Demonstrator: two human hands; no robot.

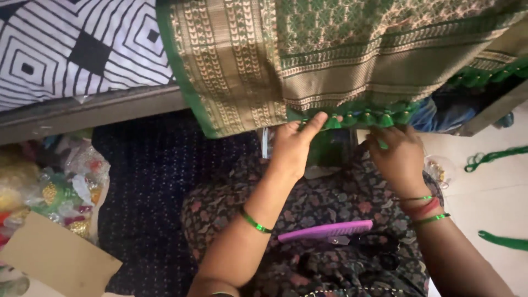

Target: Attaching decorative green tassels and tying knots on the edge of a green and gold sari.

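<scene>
A green and gold woven cloth (308, 49) hangs over a bed edge, with a row of small green tassels (368, 118) along its lower hem. My left hand (291, 146) pinches the hem beside one tassel, thumb pressed up against the cloth. My right hand (399, 157) is closed on the hem a little to the right, fingers curled around a tassel. Both wrists wear green bangles. On my lap, on floral fabric, lie a purple comb (324, 231) and black scissors (379, 247).
A black-and-white patterned sheet (71, 49) covers the bed at upper left. Bags of coloured beads and trims (60, 192) and a piece of cardboard (55, 256) sit at left. Green thread strands (495, 157) lie on the pale floor at right.
</scene>
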